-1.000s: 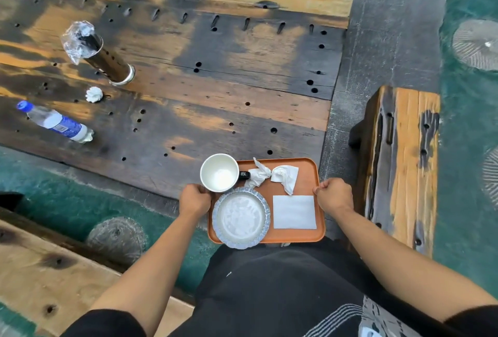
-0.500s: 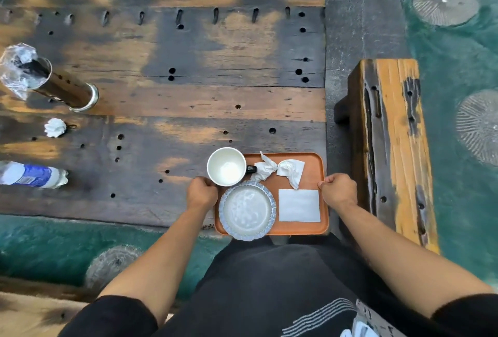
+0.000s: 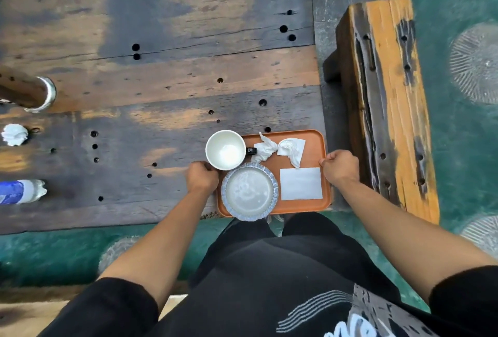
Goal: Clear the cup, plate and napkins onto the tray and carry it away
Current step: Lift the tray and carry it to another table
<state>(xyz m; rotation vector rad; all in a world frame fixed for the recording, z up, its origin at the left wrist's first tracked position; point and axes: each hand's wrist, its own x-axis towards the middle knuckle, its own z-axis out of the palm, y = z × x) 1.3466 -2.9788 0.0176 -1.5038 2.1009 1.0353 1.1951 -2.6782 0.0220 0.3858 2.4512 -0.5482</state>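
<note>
Both hands grip the orange plastic tray (image 3: 310, 134): left hand (image 3: 202, 177), right hand (image 3: 341, 165). It carries a white cup (image 3: 225, 150), round plate (image 3: 249, 192) and white napkins (image 3: 300, 183).

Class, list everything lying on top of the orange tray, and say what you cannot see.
On the tray: a white cup, a plate, crumpled napkins and a flat napkin. The tray surface beneath them is hidden.

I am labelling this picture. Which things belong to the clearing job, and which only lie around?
Job: tray, cup, plate, crumpled napkins, flat napkin.
Lying about: water bottle, white paper ball, metal cylinder, bench.
</note>
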